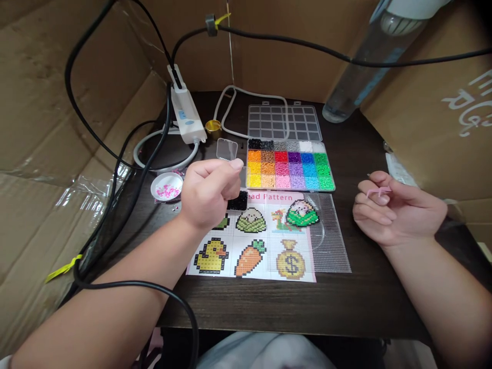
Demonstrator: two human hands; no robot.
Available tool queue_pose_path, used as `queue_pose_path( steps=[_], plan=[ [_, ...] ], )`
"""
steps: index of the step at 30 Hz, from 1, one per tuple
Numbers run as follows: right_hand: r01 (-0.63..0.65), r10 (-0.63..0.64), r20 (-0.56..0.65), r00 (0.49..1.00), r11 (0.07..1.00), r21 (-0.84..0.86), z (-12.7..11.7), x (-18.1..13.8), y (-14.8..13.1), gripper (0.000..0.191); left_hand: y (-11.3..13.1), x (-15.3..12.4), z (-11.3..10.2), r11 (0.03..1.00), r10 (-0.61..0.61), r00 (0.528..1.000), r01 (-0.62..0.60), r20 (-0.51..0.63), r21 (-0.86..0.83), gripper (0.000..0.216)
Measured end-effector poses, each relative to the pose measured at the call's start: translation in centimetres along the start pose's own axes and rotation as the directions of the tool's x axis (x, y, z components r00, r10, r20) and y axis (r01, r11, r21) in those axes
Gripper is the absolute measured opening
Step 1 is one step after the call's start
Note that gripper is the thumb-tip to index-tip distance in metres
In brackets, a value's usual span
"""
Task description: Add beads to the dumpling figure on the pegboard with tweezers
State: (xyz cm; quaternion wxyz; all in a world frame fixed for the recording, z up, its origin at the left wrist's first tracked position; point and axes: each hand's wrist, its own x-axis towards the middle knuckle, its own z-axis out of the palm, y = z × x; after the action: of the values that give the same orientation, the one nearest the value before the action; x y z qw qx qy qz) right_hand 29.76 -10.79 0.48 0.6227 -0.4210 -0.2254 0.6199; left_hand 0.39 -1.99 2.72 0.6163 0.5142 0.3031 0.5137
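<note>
My left hand [210, 192] is closed in a fist, thumb on top, raised over the left part of the bead pattern sheet [269, 245]. Its palm side is hidden, so anything inside does not show. Partly behind it is a small box of black beads [237, 201]. My right hand [400, 210] is closed at the right, gripping pink tweezers [378, 191] above the table. Between the hands, a green, white and black bead piece [303, 213] lies over the dragon picture, partly on the clear pegboard [335, 241].
Behind the sheet stands a divided bead case [290, 166] with its clear lid open. A white dish [167, 186] holds pink beads. A power strip [187, 115], a gold cup [213, 128] and a bottle [365, 66] stand behind. A black cable [154, 283] crosses my left forearm.
</note>
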Motion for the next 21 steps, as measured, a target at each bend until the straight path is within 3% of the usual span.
queue_pose_path(
  steps=[11, 18, 21],
  plan=[
    [0.090, -0.092, 0.001, 0.996, 0.970, -0.227, 0.25, 0.04, 0.20, 0.010, 0.09, 0.00, 0.04, 1.000, -0.001, 1.000, 0.001, -0.029, 0.011, 0.056],
    [0.056, -0.061, -0.034, 0.998, 0.989, -0.140, 0.28, 0.10, 0.24, 0.010, 0.03, 0.07, 0.03, 1.000, -0.009, 1.000, 0.009, -0.020, 0.000, 0.056],
    [0.108, -0.109, 0.006, 0.994, 0.970, -0.218, 0.41, 0.02, 0.63, 0.013, 0.03, 0.11, 0.05, 1.000, -0.009, 1.000, 0.009, -0.022, 0.002, 0.056]
  ],
)
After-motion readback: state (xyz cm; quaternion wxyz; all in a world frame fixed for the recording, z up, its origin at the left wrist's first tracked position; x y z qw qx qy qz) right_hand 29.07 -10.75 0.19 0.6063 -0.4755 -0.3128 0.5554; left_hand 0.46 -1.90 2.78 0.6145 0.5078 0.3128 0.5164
